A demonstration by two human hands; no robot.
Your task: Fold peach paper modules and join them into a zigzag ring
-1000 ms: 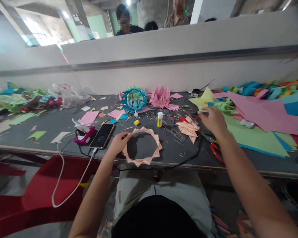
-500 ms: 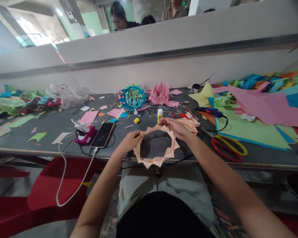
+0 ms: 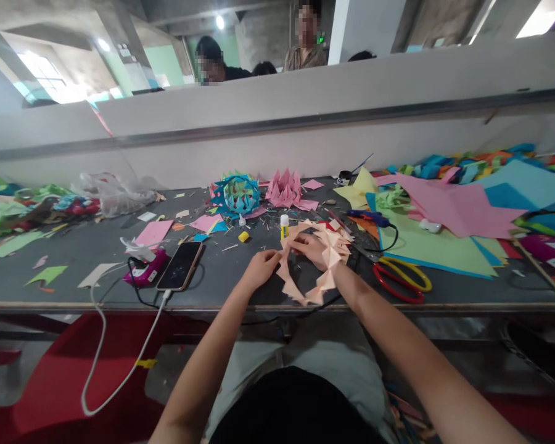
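Peach paper ring [image 3: 332, 256] over the table [image 3: 222, 277] looks light, easily creased (best held by its band); left hand [image 3: 261, 270] pinches its left edge, right hand [image 3: 312, 249] reaches inside, grip unclear.

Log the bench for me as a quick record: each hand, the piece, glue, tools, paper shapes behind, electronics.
Left hand: fingertips at the left edge of the peach paper ring
Right hand: reaches across the ring's opening, fingertips near its upper left edge; grip unclear
Glue stick: upright behind the ring
Yellow cap: on the table, left of the glue stick
Tools, to the right: scissors, blue glue gun
Paper shapes behind: blue-green one, pink one
Electronics, to the left: phone with white cable, purple power strip
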